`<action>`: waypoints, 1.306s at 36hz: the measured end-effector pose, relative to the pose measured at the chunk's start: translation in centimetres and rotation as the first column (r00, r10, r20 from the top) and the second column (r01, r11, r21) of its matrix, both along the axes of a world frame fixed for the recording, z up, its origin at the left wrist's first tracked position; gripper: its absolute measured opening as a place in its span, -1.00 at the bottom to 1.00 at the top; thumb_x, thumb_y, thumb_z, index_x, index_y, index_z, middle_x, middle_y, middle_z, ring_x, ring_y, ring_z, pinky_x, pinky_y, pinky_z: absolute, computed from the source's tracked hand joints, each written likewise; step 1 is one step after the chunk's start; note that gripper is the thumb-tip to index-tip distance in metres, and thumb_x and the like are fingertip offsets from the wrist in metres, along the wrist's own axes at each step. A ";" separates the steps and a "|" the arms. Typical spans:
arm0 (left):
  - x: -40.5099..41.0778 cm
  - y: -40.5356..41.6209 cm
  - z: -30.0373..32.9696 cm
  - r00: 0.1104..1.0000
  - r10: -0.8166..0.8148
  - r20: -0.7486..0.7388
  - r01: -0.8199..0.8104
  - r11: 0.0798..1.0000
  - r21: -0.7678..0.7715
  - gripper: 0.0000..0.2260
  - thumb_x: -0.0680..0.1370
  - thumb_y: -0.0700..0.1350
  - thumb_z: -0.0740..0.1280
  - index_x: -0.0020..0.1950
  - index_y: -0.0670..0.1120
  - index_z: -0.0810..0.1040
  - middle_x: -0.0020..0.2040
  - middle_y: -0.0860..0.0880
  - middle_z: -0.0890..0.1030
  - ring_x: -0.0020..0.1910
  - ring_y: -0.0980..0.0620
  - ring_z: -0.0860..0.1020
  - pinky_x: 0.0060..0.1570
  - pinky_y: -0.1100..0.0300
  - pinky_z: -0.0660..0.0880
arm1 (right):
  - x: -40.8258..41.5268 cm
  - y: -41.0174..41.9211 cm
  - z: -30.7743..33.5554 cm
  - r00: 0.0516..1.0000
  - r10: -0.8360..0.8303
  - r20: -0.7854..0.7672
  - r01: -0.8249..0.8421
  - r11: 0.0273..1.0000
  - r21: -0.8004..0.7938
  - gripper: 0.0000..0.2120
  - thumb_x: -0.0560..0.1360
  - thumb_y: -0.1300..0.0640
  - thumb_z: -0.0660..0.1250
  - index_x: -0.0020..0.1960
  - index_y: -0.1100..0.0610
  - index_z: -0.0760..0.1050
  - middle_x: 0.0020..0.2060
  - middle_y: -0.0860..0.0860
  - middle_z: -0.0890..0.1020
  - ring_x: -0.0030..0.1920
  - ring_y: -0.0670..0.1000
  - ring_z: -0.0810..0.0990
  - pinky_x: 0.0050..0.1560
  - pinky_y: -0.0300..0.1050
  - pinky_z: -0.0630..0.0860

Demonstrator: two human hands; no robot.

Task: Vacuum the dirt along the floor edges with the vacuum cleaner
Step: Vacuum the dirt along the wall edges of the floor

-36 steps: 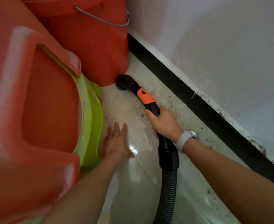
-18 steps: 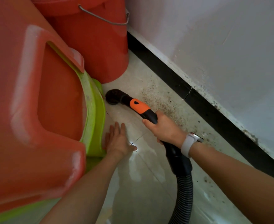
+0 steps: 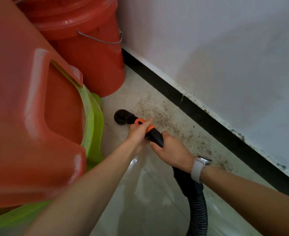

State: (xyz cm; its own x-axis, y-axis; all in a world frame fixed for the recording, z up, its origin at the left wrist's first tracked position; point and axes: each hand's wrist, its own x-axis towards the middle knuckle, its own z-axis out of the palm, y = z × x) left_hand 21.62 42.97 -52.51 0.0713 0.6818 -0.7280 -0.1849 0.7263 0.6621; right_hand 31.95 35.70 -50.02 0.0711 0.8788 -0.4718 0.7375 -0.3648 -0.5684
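Observation:
The vacuum nozzle is black and round and sits on the pale floor tile beside the green basin. Behind it runs a black wand with an orange collar, then a ribbed black hose trailing toward me. My right hand grips the wand behind the collar. My left hand is wrapped around the orange collar near the nozzle. A patch of dark dirt specks lies on the floor right of the nozzle, along the black skirting.
A red bucket with a wire handle stands in the corner. A large red tub nested over a green basin fills the left. A white wall rises on the right. More dirt lies along the skirting nearer me.
My left hand lifted off the floor and took hold of the wand's orange collar. The nozzle drew back from the bucket's base toward the green basin.

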 end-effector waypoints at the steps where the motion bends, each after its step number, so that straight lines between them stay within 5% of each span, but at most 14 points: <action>1: 0.2 0.2 -0.1 1.000 0.020 -0.013 -0.020 1.000 0.004 -0.63 0.52 -0.15 0.40 0.23 -0.26 0.37 -0.14 -0.14 0.50 -0.14 -0.10 0.55 -0.06 -0.05 0.56 | 0.3 -0.2 0.2 0.993 -0.027 -0.115 0.025 0.999 -0.019 -0.69 0.55 -0.05 0.28 0.12 0.17 0.35 -0.21 0.08 0.56 -0.25 0.14 0.62 -0.29 -0.04 0.53; 4: 0.2 0.6 0.4 1.000 0.023 -0.012 -0.022 0.999 0.025 -0.75 0.55 -0.19 0.35 0.15 -0.21 0.36 -0.18 -0.12 0.51 -0.23 -0.04 0.55 -0.23 0.05 0.55 | 1.7 -1.4 0.8 0.872 -0.153 -0.464 0.092 0.984 -0.151 -0.75 0.56 0.08 0.32 0.12 0.19 0.36 -0.34 0.08 0.55 -0.45 0.03 0.55 -0.39 -0.12 0.53; 7: 0.1 0.8 0.8 0.997 0.005 0.077 -0.009 0.999 0.047 -0.84 0.57 -0.23 0.31 0.09 -0.19 0.38 -0.21 -0.14 0.51 -0.31 -0.04 0.56 -0.22 0.03 0.58 | 2.7 -2.9 0.9 0.810 -0.160 -0.564 0.038 0.974 -0.221 -0.75 0.55 0.14 0.34 0.13 0.21 0.36 -0.37 0.08 0.60 -0.40 0.03 0.59 -0.28 -0.12 0.56; 14: 1.5 -0.8 0.7 0.997 -0.009 0.078 0.002 0.996 0.086 -0.87 0.55 -0.33 0.26 -0.02 -0.16 0.34 -0.26 -0.16 0.44 -0.37 -0.06 0.51 -0.34 0.07 0.58 | 2.1 -5.2 -1.5 0.971 -0.073 -0.229 0.057 0.995 -0.078 -0.71 0.48 0.00 0.36 0.06 0.14 0.37 -0.23 0.06 0.64 -0.22 0.10 0.65 -0.11 0.10 0.60; 20: 1.3 -1.5 -0.5 0.996 -0.031 -0.084 0.044 0.987 0.157 -0.65 0.56 -0.22 0.33 0.27 -0.14 0.26 -0.18 -0.09 0.48 -0.36 0.03 0.54 -0.12 -0.05 0.63 | 1.8 -5.6 -2.5 0.967 -0.054 -0.251 0.042 0.998 -0.053 -0.68 0.52 -0.07 0.32 0.08 0.15 0.35 -0.18 0.15 0.64 -0.21 0.15 0.64 -0.14 0.13 0.60; 29: -0.1 -1.0 -0.7 0.972 -0.064 -0.226 0.126 0.955 0.270 -0.64 0.61 -0.14 0.25 0.33 0.03 0.19 -0.07 -0.08 0.48 -0.18 -0.10 0.55 0.04 -0.21 0.57 | -0.7 -5.2 -4.0 0.968 -0.060 -0.243 0.068 0.997 0.023 -0.71 0.57 -0.13 0.25 0.04 0.07 0.28 -0.26 0.01 0.55 -0.28 0.05 0.55 -0.28 -0.09 0.47; 34: -1.0 0.1 0.0 0.958 -0.105 -0.266 0.189 0.931 0.311 -0.59 0.63 -0.14 0.22 0.42 -0.04 0.14 -0.09 -0.07 0.48 -0.36 0.00 0.54 -0.27 0.05 0.61 | -2.8 -4.7 -4.1 0.946 -0.122 -0.300 0.139 0.990 0.035 -0.72 0.57 -0.10 0.25 0.07 0.08 0.29 -0.25 -0.01 0.52 -0.25 0.04 0.53 -0.29 -0.13 0.41; 39: -2.6 0.5 -0.8 0.947 -0.090 -0.310 0.176 0.949 0.261 -0.61 0.63 -0.16 0.21 0.40 -0.07 0.14 -0.17 -0.08 0.46 -0.38 -0.03 0.52 -0.11 -0.11 0.58 | -4.6 -4.3 -4.5 0.925 -0.143 -0.351 0.143 0.989 -0.025 -0.63 0.56 -0.14 0.25 0.15 0.15 0.34 -0.13 0.12 0.63 -0.15 0.14 0.62 -0.12 0.07 0.57; 43: -2.7 -0.5 -1.7 0.947 -0.106 -0.302 0.177 0.960 0.216 -0.68 0.62 -0.18 0.20 0.33 -0.08 0.16 -0.20 -0.10 0.43 -0.44 0.00 0.51 -0.33 0.06 0.56 | -4.5 -5.4 -4.8 0.916 -0.156 -0.370 0.137 0.988 -0.078 -0.62 0.55 -0.13 0.26 0.12 0.17 0.35 -0.12 0.16 0.64 -0.13 0.16 0.63 -0.06 0.12 0.57; 47: -2.0 -1.3 -1.6 0.962 -0.122 -0.246 0.174 0.964 0.202 -0.72 0.62 -0.17 0.19 0.27 -0.05 0.17 -0.18 -0.08 0.43 -0.42 0.01 0.51 -0.34 0.09 0.55 | -3.5 -6.2 -4.6 0.909 -0.166 -0.381 0.140 0.986 -0.094 -0.62 0.54 -0.14 0.27 0.10 0.16 0.36 -0.14 0.15 0.64 -0.15 0.13 0.64 -0.06 0.11 0.58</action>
State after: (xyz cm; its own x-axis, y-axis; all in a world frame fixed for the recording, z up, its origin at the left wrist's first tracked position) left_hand 19.66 41.65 -54.11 0.0329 0.8213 -0.5696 0.0893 0.5652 0.8201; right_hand 28.45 29.54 -54.62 0.0033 0.8395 -0.5434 0.3970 -0.4998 -0.7698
